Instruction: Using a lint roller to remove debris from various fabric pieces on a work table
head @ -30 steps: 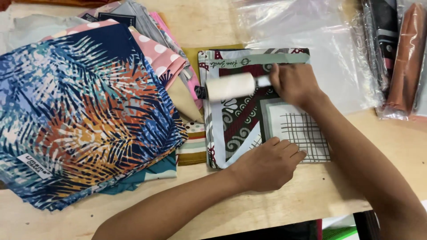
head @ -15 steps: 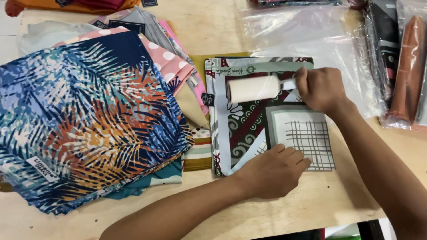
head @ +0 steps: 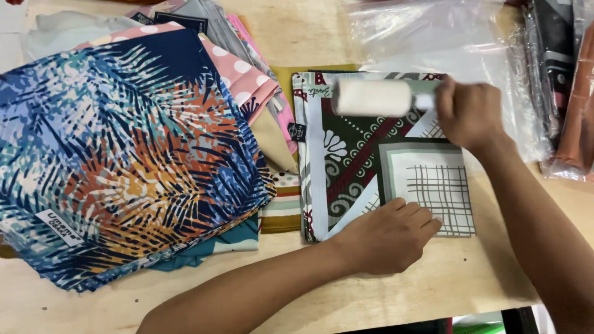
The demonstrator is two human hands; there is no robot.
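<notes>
A folded patterned scarf point(head: 365, 154) in dark red, grey and white lies flat on the wooden table point(head: 445, 284). My left hand point(head: 387, 235) presses palm-down on its near edge, fingers together. My right hand point(head: 467, 111) grips the handle of a white lint roller point(head: 373, 98), whose roll lies across the scarf's far edge. The roller's handle is hidden inside my fist.
A tall pile of folded scarves sits at left, topped by a blue and orange palm-leaf one point(head: 124, 154), with pink dotted point(head: 244, 77) and striped point(head: 281, 207) pieces under it. Clear plastic bags point(head: 433, 31) lie at the back right, beside packaged fabrics point(head: 569, 80).
My right hand has carried the lint roller up the scarf towards its far edge. My left hand has stayed pressed on the near edge.
</notes>
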